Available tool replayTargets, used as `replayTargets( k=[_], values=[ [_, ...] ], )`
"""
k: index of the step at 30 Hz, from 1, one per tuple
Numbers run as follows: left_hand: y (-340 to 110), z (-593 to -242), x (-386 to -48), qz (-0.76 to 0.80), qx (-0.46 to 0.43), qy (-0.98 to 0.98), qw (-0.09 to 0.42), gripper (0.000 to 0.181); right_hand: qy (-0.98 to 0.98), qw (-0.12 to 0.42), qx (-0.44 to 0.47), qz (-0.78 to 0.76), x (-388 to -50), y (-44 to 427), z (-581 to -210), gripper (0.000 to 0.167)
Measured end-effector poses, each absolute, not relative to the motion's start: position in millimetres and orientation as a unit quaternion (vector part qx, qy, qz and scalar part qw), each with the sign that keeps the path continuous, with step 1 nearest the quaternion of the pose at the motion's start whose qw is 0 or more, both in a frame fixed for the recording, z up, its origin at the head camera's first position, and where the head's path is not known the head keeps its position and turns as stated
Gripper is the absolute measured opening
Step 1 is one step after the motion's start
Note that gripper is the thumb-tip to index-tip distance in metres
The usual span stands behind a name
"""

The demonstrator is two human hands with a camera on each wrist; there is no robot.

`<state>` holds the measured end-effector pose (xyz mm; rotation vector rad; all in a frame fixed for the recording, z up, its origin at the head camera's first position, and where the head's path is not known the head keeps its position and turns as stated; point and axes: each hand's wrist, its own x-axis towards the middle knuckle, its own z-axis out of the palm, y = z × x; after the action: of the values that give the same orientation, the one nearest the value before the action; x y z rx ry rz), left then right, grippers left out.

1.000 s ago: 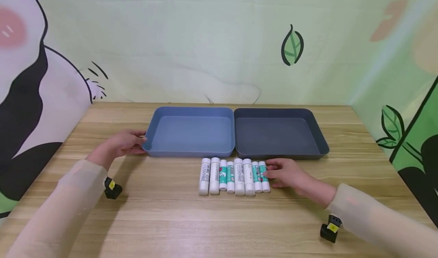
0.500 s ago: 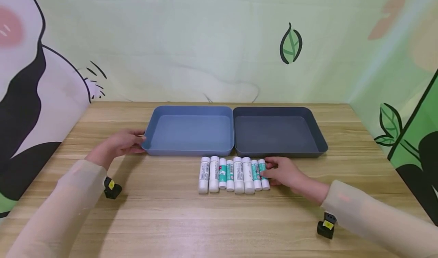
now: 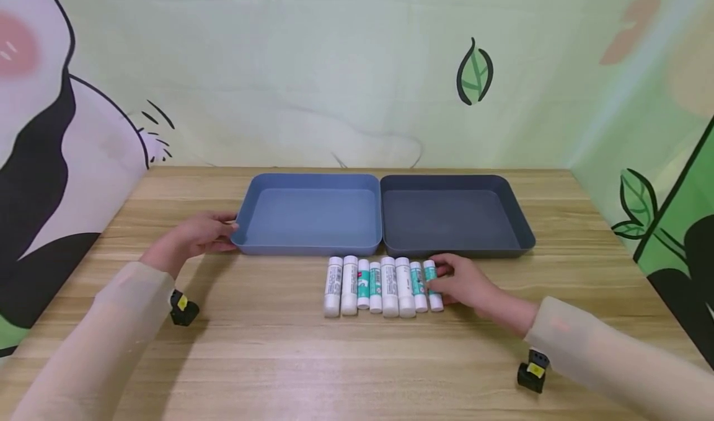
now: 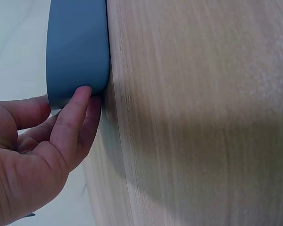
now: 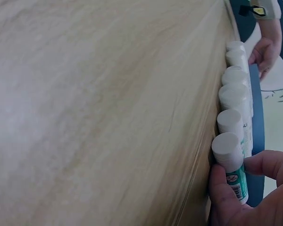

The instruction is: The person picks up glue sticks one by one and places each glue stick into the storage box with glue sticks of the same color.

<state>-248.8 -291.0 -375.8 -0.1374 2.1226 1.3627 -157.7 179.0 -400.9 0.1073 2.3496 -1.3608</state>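
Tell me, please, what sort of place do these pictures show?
Probably an indoor tabletop corner arranged for recording, though I cannot tell the building: a wood-grain table stands before a backdrop printed with cartoon shapes, and the person has small wrist-worn black devices.

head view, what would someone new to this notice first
Probably the two big trays side by side on the table, blue on the left and dark grey on the right. Next, the row of eight tubes lying in front, with the right hand pinching the rightmost tube. The left hand touches the blue tray's near left corner.
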Motion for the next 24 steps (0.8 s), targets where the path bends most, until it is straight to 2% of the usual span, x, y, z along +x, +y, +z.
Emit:
replayTargets(
  k=[17,24],
  values=[
    [-289.2,-374.0,-247.4,0.517,-0.055,0.799,0.301,0.062,0.818,0.233,0.047,-0.523,-157.0,190.3,-387.9,0.062],
    [-290.9,-375.3,-248.5,0.516,-0.06,0.799,0.303,0.063,0.815,0.248,0.016,-0.523,-160.1,195.8,-364.5,0.063]
  ],
)
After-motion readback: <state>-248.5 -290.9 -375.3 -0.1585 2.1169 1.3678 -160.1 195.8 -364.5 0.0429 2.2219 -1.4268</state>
